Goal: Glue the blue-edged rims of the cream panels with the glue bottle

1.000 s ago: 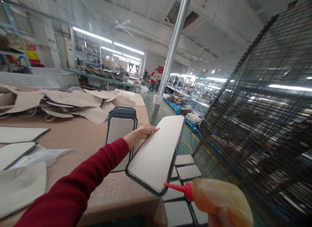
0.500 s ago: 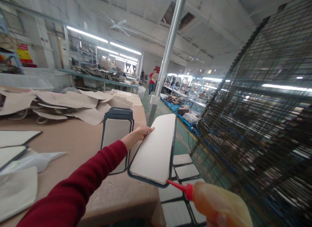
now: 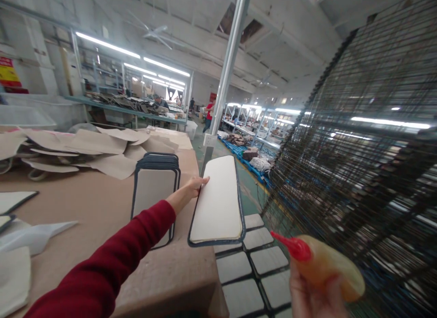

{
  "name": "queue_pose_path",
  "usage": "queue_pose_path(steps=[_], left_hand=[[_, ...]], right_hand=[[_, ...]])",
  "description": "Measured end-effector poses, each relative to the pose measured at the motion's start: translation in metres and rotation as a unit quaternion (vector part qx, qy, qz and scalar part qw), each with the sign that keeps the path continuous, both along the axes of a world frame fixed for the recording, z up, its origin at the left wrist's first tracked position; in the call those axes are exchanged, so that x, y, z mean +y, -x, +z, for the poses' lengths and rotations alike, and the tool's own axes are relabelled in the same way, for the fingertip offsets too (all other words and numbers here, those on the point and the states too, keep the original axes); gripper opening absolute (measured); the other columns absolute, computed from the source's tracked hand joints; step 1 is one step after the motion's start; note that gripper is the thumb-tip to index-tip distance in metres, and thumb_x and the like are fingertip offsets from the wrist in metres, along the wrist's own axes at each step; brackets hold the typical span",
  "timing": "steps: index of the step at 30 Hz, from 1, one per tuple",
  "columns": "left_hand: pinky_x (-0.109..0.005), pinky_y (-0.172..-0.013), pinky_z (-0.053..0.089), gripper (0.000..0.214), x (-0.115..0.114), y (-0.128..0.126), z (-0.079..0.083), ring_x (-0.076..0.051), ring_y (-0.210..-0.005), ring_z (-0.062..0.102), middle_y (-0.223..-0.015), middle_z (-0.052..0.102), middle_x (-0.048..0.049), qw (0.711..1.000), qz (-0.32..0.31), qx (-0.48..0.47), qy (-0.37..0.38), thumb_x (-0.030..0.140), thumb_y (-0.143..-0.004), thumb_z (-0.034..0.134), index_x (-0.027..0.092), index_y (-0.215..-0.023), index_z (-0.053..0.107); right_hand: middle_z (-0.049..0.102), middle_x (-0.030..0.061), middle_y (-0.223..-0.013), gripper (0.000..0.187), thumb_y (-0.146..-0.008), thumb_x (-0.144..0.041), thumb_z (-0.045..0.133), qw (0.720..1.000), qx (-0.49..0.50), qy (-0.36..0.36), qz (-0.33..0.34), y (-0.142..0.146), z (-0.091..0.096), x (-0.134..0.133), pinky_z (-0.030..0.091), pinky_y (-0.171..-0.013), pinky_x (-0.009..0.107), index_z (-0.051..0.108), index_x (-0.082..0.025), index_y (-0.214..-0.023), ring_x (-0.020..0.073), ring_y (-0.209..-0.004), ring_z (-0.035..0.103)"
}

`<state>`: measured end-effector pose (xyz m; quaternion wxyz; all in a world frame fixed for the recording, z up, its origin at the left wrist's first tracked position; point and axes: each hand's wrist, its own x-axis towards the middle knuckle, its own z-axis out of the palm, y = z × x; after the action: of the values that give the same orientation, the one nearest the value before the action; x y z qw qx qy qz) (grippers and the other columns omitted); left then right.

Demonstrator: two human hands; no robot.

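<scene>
Between thumb and fingers, my left hand (image 3: 195, 187) grips the left edge of a white rounded panel with dark edging (image 3: 218, 202), tilted up past the table's edge. A thin yellowish line runs along the panel's bottom border. At the lower right, my right hand (image 3: 316, 293) is closed around a squeeze bottle (image 3: 332, 263) of amber liquid with a red nozzle. The nozzle tip points left, apart from the panel. Behind my left wrist a stack of similar dark-edged panels (image 3: 155, 186) lies on the table.
The brown-covered table (image 3: 170, 277) carries loose beige sheets (image 3: 102, 147) and a translucent plastic scrap (image 3: 48, 233). More dark-edged panels (image 3: 242, 297) are laid out below its right edge. A metal post (image 3: 227, 67) rises ahead, and a wire rack (image 3: 358, 140) stands on the right.
The bottle's nozzle has come away from the panel's lower right corner and moved right. The panel has turned more upright and shifted slightly, still in my left hand.
</scene>
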<state>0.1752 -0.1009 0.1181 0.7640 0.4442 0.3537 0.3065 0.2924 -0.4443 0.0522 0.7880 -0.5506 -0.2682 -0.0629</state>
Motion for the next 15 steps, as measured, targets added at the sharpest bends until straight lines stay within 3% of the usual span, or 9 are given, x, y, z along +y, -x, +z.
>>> queue_pose_path(steps=[3, 7, 11, 15], left_hand=[[-0.025, -0.051, 0.053, 0.026, -0.006, -0.004, 0.0, -0.016, -0.048, 0.063, -0.054, 0.066, -0.0019, 1.0, -0.012, -0.004, -0.017, 0.019, -0.066, 0.09, 0.01, -0.075, 0.067], [-0.025, -0.048, 0.049, 0.03, -0.024, -0.009, 0.003, -0.016, -0.047, 0.061, -0.054, 0.067, -0.0018, 0.997, -0.05, -0.013, -0.058, 0.021, -0.058, 0.092, 0.011, -0.069, 0.066], [-0.024, -0.048, 0.044, 0.034, -0.044, -0.009, 0.01, -0.015, -0.048, 0.059, -0.059, 0.07, -0.0033, 0.99, -0.096, -0.028, -0.104, 0.025, -0.049, 0.092, 0.009, -0.069, 0.07], [-0.024, -0.051, 0.044, 0.04, -0.053, -0.003, 0.014, -0.015, -0.051, 0.06, -0.062, 0.071, -0.0022, 0.975, -0.162, -0.052, -0.144, 0.034, -0.044, 0.09, 0.011, -0.072, 0.071]], right_hand=[[0.072, 0.0073, -0.106, 0.071, -0.065, -0.062, 0.08, 1.0, 0.0, -0.02, 0.0, 0.002, 0.037, 0.032, 0.059, -0.087, 0.055, 0.063, -0.025, -0.123, 0.0354, -0.106, 0.067], [0.069, 0.0054, -0.109, 0.063, -0.06, -0.054, 0.084, 0.996, 0.008, -0.092, -0.011, -0.005, 0.068, 0.062, 0.057, -0.093, 0.051, 0.065, -0.023, -0.112, 0.0298, -0.107, 0.064], [0.063, 0.0022, -0.109, 0.068, -0.051, -0.044, 0.091, 0.988, 0.037, -0.144, -0.044, -0.029, 0.075, 0.072, 0.049, -0.103, 0.046, 0.062, -0.022, -0.108, 0.0212, -0.103, 0.062], [0.063, 0.0011, -0.105, 0.072, -0.049, -0.045, 0.093, 0.987, 0.043, -0.143, -0.064, -0.046, 0.067, 0.073, 0.051, -0.1, 0.043, 0.061, -0.022, -0.108, 0.0174, -0.093, 0.061]])
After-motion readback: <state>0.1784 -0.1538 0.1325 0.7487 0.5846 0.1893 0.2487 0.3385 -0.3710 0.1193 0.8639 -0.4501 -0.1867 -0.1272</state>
